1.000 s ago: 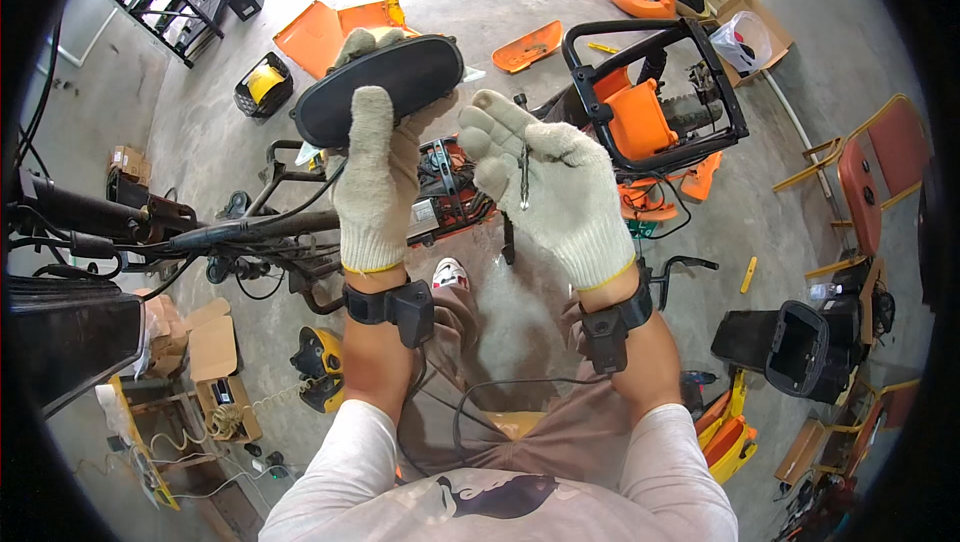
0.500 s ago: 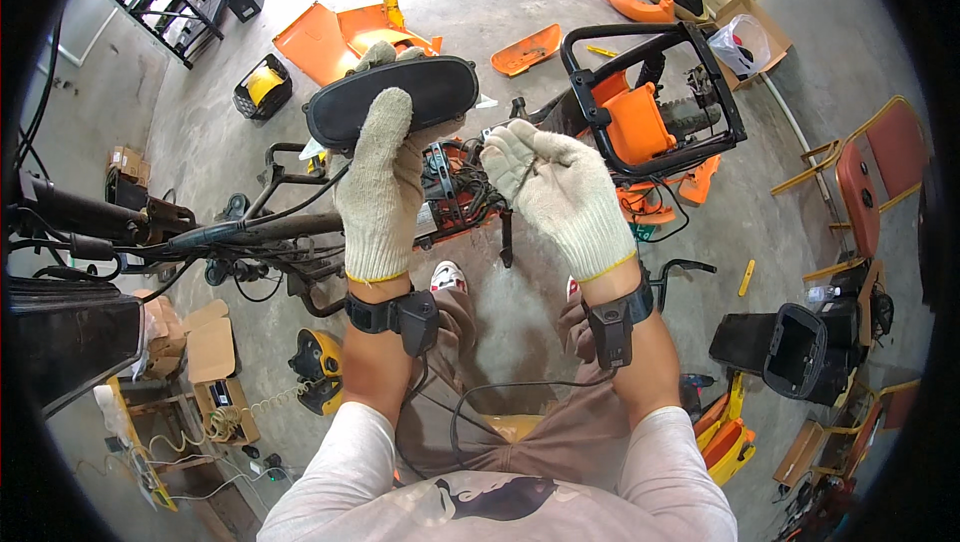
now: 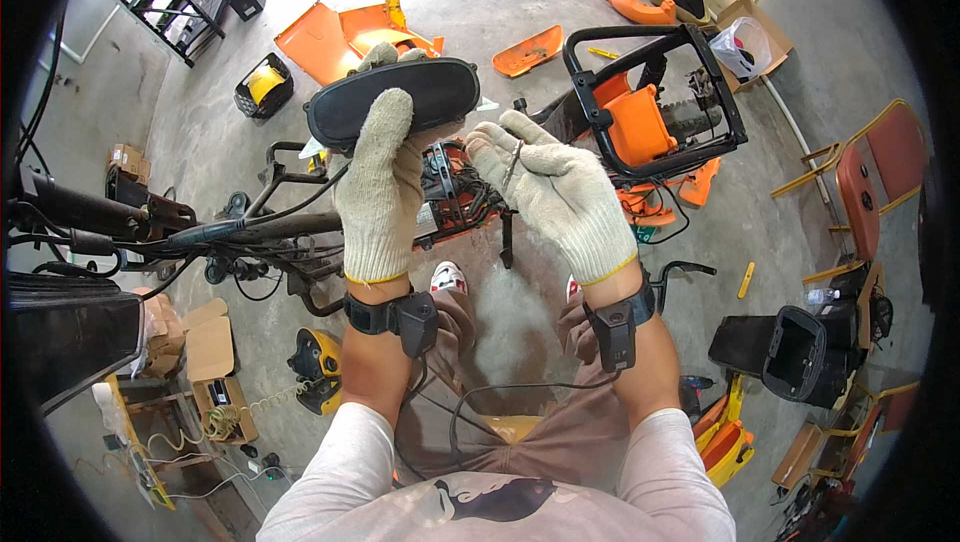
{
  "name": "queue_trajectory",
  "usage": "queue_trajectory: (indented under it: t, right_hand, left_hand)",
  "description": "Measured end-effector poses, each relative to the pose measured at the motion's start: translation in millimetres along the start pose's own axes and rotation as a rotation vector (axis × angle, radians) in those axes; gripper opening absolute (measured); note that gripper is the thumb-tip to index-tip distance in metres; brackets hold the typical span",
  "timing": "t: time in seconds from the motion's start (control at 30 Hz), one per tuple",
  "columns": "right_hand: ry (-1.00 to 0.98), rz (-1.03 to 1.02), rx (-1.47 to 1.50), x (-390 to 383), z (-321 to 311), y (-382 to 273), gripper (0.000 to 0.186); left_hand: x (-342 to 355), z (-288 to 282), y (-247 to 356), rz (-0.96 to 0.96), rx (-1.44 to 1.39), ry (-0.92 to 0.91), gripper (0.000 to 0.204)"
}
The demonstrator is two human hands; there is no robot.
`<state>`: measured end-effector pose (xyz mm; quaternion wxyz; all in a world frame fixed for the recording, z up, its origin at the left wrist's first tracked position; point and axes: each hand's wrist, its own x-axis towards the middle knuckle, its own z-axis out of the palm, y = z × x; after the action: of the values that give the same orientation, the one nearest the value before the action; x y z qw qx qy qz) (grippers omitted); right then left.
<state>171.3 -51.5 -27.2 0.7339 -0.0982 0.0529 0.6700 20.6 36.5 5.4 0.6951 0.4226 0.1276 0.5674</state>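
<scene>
My left hand [image 3: 378,182], in a knitted cream work glove, grips a black oval panel [image 3: 430,92] with rounded mounting tabs, perhaps a display unit. Its thumb lies across the panel's face, and the other fingers are behind it. My right hand [image 3: 555,177], gloved alike, is palm up with partly curled fingers. A small thin metal piece, like a screw [image 3: 513,164], lies across those fingers. Below both hands stands the stripped frame of a scooter-like vehicle, with exposed wiring [image 3: 460,182] at its middle and handlebar tubing [image 3: 270,227] to the left.
A black seat frame with an orange panel [image 3: 632,122] is at the right. Orange body panels [image 3: 527,50] lie on the floor ahead. A black basket [image 3: 262,87] sits at far left, chairs [image 3: 885,172] at right, and a yellow-black helmet [image 3: 317,370] near my left arm.
My right hand's fingers have uncurled somewhat, and the small metal piece now shows across them. My left hand and the black panel have hardly moved.
</scene>
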Motion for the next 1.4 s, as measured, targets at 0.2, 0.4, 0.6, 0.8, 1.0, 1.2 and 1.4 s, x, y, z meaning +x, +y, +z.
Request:
queue_trajectory:
  t: [0.2, 0.4, 0.6, 0.8, 1.0, 1.2, 1.4]
  right_hand:
    - [-0.020, -0.033, -0.044, 3, -8, 2, 0.031]
    - [-0.069, 0.044, 0.118, 5, -13, 0, 0.025]
    - [-0.024, 0.057, 0.016, 0, 1, 0, 0.026]
    - [-0.033, 0.022, -0.039, 2, 7, 6, 0.024]
    - [0.003, -0.016, -0.091, 3, 4, 2, 0.026]
    - [0.035, -0.033, 0.047, -7, 18, 6, 0.036]
    - [0.100, -0.048, 0.107, -1, 12, 2, 0.033]
  left_hand:
    - [-2, 0, 2, -0.012, 0.003, -0.007, 0.055]
    - [-3, 3, 4, -0.011, 0.005, 0.010, 0.055]
    - [-1, 1, 3, -0.006, 0.034, 0.010, 0.055]
    - [-1, 0, 4, -0.033, -0.085, 0.025, 0.050]
    - [-1, 2, 2, -0.034, -0.002, 0.021, 0.054]
    - [-2, 1, 4, -0.023, 0.012, 0.047, 0.054]
    - [-2, 1, 3, -0.038, -0.096, 0.060, 0.048]
